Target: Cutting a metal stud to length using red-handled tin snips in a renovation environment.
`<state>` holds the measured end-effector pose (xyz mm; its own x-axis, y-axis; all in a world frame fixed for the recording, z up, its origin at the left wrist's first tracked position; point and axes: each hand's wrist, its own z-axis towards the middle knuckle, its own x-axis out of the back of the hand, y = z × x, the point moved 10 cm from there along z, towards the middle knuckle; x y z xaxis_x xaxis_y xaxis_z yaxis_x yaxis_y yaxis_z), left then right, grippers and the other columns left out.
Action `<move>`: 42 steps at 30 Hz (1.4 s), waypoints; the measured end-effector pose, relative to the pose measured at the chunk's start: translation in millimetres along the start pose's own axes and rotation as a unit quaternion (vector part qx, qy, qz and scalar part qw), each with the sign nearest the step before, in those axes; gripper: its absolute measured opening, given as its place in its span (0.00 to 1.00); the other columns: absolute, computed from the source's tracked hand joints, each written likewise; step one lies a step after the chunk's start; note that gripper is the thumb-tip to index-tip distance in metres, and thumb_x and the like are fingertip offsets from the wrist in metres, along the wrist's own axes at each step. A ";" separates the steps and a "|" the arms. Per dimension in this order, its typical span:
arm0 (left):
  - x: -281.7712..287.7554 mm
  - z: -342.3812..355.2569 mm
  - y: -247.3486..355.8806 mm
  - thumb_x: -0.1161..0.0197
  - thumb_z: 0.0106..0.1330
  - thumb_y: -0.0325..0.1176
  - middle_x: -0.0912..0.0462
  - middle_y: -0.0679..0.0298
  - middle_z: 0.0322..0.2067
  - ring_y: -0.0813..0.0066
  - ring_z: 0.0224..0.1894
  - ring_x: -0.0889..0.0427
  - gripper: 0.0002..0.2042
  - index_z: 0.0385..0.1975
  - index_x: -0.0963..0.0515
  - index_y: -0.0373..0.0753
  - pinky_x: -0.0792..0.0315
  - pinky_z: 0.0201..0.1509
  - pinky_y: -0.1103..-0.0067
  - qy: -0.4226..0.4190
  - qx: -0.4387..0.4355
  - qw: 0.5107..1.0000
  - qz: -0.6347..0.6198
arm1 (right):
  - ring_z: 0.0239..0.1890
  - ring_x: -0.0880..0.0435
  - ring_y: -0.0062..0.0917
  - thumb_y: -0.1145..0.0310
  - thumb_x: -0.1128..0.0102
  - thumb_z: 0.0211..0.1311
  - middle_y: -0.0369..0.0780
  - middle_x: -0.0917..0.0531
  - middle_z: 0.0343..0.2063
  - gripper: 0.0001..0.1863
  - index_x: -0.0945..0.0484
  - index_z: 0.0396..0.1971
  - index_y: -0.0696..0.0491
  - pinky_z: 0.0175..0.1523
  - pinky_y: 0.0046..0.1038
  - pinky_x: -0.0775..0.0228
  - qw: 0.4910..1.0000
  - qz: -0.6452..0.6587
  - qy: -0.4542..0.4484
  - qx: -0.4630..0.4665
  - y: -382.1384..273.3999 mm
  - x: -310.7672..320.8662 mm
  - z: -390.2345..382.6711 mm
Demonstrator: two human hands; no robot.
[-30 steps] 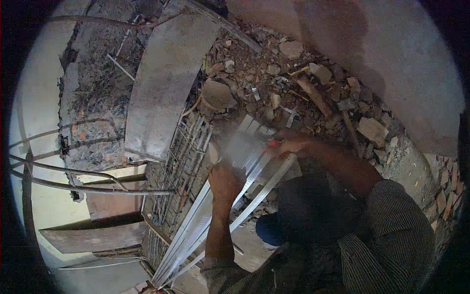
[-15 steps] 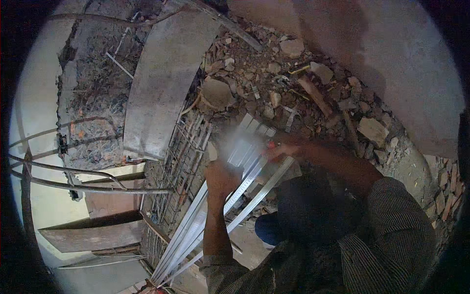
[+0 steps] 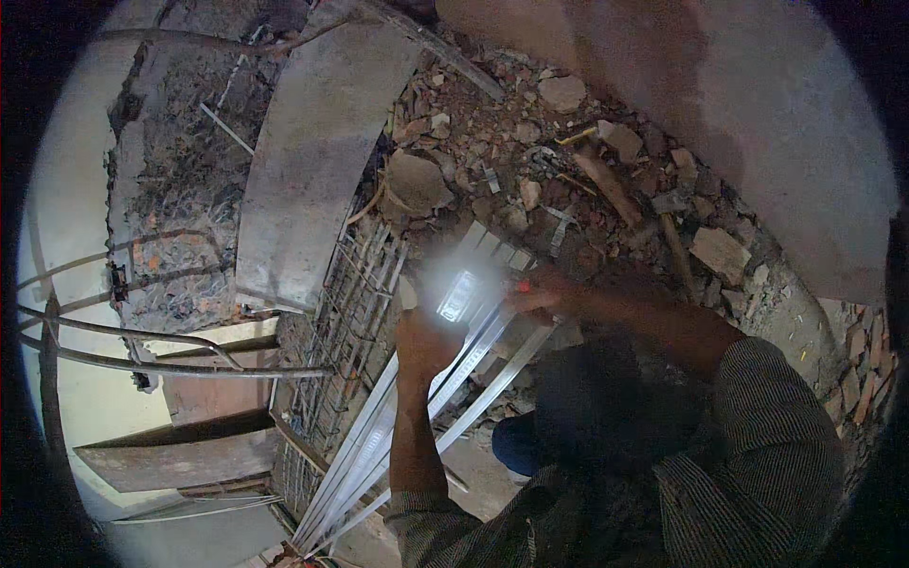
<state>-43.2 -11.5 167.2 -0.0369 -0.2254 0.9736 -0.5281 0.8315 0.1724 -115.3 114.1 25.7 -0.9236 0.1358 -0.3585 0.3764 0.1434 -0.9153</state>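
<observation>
Long silver metal channels [image 3: 478,352] run in a bundle from the lower left up to the middle of the view, their ends close to the rubble. My left hand [image 3: 428,343] is closed round the left side of the bundle, near its upper end. A bright, hazy glare covers the metal between my hands. On the other side, my right hand [image 3: 542,295] is closed at the bundle's right edge. A small red thing [image 3: 522,286] shows at its fingertips, too blurred to name. One channel [image 3: 502,393] lies apart from the others, below my right hand.
Broken concrete and brick rubble [image 3: 530,142] spreads ahead, with a wooden piece [image 3: 609,185] in it. A rebar cage [image 3: 355,284] lies left of the channels, beside a large flat board [image 3: 303,161]. Bent bars [image 3: 189,355] jut in from the left. A wall [image 3: 776,123] stands at right.
Both hands stay at nearly the same places on the channels. The bright glare between them has shifted slightly, and the view has moved a little.
</observation>
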 end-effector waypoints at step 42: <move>-17.1 7.8 7.4 0.35 0.42 0.34 0.22 0.48 0.18 0.52 0.24 0.18 0.19 0.34 0.24 0.30 0.25 0.32 0.65 -0.046 -0.028 0.998 -0.039 | 0.17 0.25 0.24 0.55 0.41 0.56 0.37 0.24 0.18 0.15 0.23 0.28 0.53 0.24 0.30 0.28 0.986 0.159 -0.016 -0.039 41.3 1.2 9.9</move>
<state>-53.1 -5.5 150.7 -0.0763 -0.3348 0.9392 -0.4834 0.8362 0.2588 -101.6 110.5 -14.3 -0.7594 0.1551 -0.6319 0.6506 0.1742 -0.7392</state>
